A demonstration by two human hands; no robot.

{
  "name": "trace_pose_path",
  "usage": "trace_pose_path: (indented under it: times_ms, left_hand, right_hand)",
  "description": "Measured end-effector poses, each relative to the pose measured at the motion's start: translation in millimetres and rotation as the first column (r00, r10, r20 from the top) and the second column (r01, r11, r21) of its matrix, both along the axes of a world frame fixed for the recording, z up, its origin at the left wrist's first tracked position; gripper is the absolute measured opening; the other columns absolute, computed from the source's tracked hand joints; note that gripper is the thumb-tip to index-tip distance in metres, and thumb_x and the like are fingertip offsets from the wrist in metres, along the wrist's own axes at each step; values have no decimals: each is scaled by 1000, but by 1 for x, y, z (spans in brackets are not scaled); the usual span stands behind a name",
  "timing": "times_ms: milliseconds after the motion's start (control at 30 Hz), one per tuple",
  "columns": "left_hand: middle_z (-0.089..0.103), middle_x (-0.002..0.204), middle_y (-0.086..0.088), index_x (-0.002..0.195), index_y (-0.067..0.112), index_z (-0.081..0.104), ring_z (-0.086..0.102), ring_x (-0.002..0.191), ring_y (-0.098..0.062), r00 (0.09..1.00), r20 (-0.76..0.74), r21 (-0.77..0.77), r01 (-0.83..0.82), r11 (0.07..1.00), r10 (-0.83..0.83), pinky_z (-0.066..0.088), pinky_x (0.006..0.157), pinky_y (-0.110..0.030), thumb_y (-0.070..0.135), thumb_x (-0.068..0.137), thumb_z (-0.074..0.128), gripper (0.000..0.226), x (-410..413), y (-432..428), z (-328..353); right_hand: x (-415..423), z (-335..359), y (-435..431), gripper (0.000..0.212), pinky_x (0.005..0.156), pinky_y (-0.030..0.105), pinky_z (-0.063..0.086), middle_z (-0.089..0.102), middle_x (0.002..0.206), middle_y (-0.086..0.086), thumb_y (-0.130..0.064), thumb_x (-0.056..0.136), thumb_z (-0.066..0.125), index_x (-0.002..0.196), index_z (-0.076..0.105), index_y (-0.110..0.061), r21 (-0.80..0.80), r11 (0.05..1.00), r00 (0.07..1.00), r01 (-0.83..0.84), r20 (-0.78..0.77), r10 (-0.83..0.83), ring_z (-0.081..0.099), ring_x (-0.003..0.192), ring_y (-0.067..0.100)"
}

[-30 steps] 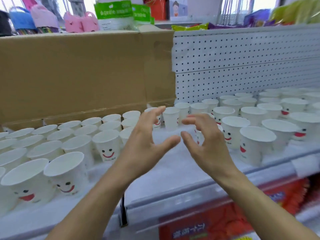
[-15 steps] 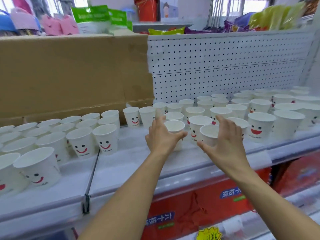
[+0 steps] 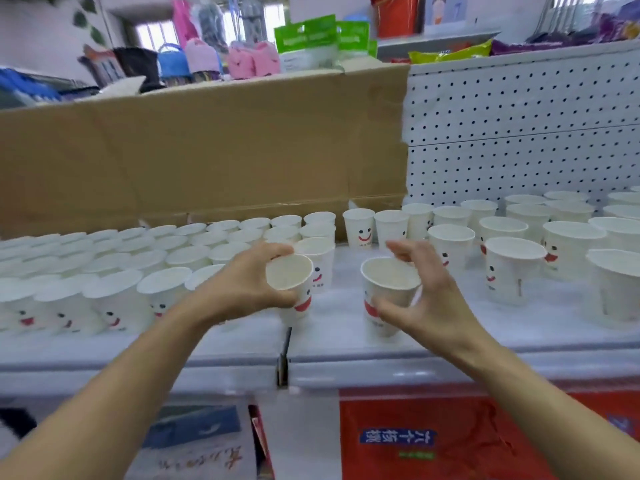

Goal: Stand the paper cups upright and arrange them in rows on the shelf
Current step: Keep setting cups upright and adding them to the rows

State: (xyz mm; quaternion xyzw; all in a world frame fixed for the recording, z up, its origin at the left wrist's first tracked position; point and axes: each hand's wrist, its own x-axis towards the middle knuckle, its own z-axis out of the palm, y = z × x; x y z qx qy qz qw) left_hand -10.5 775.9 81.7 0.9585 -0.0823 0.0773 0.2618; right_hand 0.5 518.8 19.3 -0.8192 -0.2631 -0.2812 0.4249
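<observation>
— The fingers [image 3: 277, 251] of our left hand [image 3: 249, 289] curl round the tilted cup [image 3: 289, 273], its mouth leaning towards us.

— Our right hand [image 3: 433, 306] arches over the front cup [image 3: 389, 282], which stands upright. The thumb lies against the cup's lower wall, but we cannot tell whether the fingers [image 3: 403, 249] grip.

— Both cups show us only white insides.

— Half a second ago we reach further back among the right group [image 3: 512, 268]. Now both cups sit near the front of the shelf [image 3: 346, 344].

— They stand either side of the dark joint [image 3: 283, 362] in its lip.

— Between them we see a bare strip running back. The packed left rows [image 3: 114, 299] crowd our left wrist.

— Behind the left rows stands the cardboard box [image 3: 207, 150], and behind the right group the pegboard [image 3: 519, 116].
</observation>
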Motion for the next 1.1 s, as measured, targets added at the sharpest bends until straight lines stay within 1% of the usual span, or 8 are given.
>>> trace_pose_path:
  times_ms: [133,333,433,567,700,867,1033,1100]
  left_hand:
    - [56,122,17,126,36,55,51,112,-5,987,-109,200,137,970,-117,42,95,-24,25,72,78,60,6,15,12]
    - [39,144,18,145,30,39,33,130,1,982,25,254,176,951,-188,24,101,-14,38,70,82,86,0,27,17]
    - [57,124,19,127,32,59,48,118,-1,963,187,238,147,960,-194,36,95,-19,44,75,78,57,-7,25,3]
    - [70,99,15,102,29,75,61,92,-7,928,322,258,103,960,-187,48,82,-28,27,87,69,16,-6,29,-12]
    - [71,94,14,98,29,75,58,85,-3,937,284,277,124,953,-204,44,77,-20,21,88,67,15,5,43,-11]
    - [68,92,14,97,29,73,57,84,-5,945,242,318,136,938,-219,48,80,-27,21,90,63,14,9,54,-7]
    - [67,96,15,103,27,70,58,93,-5,943,236,280,164,946,-233,47,86,-30,27,87,68,16,10,59,-8]
    - [67,97,15,107,26,69,58,96,-6,947,220,263,175,949,-235,44,88,-28,32,85,71,23,10,59,-6]
  right_hand:
    - [15,-8,41,75,105,25,38,46,129,-8,-28,67,75,134,43,-24,28,995,979,-97,-177,101,44,123,9]
    - [19,-20,40,107,99,23,38,40,135,-6,-28,66,87,147,19,-37,147,987,927,-64,-359,113,48,118,10]
    - [17,-23,41,116,103,31,41,37,140,-13,-34,61,89,147,11,-45,145,988,880,-45,-463,108,48,121,13]
    - [18,-20,54,112,106,37,41,35,145,-10,-38,61,88,148,17,-36,106,994,876,25,-481,29,45,125,17]
    - [23,-16,74,99,90,25,46,43,135,-7,-36,68,85,144,22,-34,114,993,874,-6,-483,60,50,113,13]
    - [27,-13,80,89,74,13,49,47,130,-15,-17,75,80,141,23,-39,140,983,822,-123,-540,179,52,109,1]
    - [28,-14,85,97,70,0,42,45,115,-34,-22,65,89,135,24,-41,196,976,836,-96,-517,186,50,96,-21]
    - [30,-14,89,96,73,2,43,45,113,-32,-26,63,90,135,27,-39,187,980,861,-62,-487,147,50,97,-18]
